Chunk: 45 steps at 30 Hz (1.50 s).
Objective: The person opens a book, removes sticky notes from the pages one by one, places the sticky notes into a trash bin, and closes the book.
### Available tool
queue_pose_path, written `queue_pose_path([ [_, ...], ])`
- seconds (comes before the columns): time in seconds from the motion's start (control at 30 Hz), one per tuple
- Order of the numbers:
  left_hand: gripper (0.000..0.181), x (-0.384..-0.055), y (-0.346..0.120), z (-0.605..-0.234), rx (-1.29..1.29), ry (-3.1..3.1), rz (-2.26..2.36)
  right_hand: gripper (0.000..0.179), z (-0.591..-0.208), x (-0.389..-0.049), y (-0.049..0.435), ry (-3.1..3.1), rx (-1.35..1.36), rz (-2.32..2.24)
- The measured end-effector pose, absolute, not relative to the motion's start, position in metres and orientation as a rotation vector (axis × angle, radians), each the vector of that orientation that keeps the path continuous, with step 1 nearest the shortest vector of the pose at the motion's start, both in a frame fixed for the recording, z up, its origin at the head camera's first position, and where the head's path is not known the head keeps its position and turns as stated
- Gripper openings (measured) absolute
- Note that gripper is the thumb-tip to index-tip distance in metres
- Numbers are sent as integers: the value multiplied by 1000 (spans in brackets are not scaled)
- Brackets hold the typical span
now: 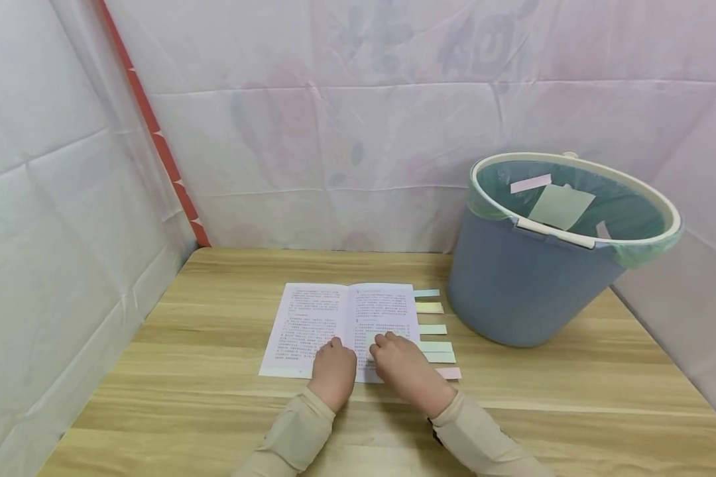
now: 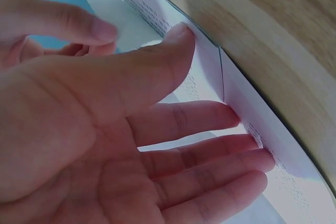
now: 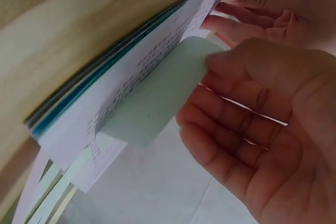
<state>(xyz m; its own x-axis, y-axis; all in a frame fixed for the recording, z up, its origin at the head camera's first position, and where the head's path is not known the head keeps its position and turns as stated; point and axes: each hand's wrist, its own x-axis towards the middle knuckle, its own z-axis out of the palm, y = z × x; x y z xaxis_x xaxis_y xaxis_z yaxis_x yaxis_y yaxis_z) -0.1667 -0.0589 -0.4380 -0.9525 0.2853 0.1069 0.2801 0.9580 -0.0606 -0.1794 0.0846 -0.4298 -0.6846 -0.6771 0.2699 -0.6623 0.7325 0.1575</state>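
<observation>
An open booklet [image 1: 310,331] with printed pages lies on the wooden table. My left hand [image 1: 335,370] rests on it near the centre fold; in the left wrist view its fingers [image 2: 210,174] stretch fairly straight across the page. My right hand [image 1: 410,372] is over the lower right page. Between its thumb and index finger it pinches the end of a pale green sticky note [image 3: 157,90], whose other end lies against the page. Several coloured page tabs stick out from the right edge, among them a blue tab [image 1: 427,293], a yellow tab [image 1: 429,307] and a pink tab [image 1: 449,373].
Behind and right of the booklet stands a blue-grey bin [image 1: 513,285] with a green liner. Inside are a pale green paper [image 1: 562,205] and pink strips, one of them a long pink strip [image 1: 531,183]. A pale sheet curtain [image 1: 262,146] closes off the table's back and sides.
</observation>
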Motion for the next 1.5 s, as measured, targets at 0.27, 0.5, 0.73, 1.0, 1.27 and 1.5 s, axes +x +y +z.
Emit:
queue_pose_path([
  [0.27, 12, -167, -59, -438, -435, -3005, 66, 12, -425, -184, 92, -2645, 936, -70],
  [0.5, 11, -166, -59, -437, -432, -2996, 39, 13, -424, -190, 98, -2618, 852, -52],
  [0.73, 10, -167, -59, -439, -437, -2987, 14, 16, -422, -193, 104, -2598, 785, -15],
  [1.0, 10, -168, -59, -439, -422, -2998, -4, 12, -418, -198, 112, -2610, 706, -11],
  [1.27, 11, -168, -60, -437, -419, -3035, 4, 11, -412, -201, 119, -2658, 660, 4],
  [1.5, 11, -167, -60, -435, -424, -3033, -3, 14, -410, -202, 123, -2625, 636, 26],
])
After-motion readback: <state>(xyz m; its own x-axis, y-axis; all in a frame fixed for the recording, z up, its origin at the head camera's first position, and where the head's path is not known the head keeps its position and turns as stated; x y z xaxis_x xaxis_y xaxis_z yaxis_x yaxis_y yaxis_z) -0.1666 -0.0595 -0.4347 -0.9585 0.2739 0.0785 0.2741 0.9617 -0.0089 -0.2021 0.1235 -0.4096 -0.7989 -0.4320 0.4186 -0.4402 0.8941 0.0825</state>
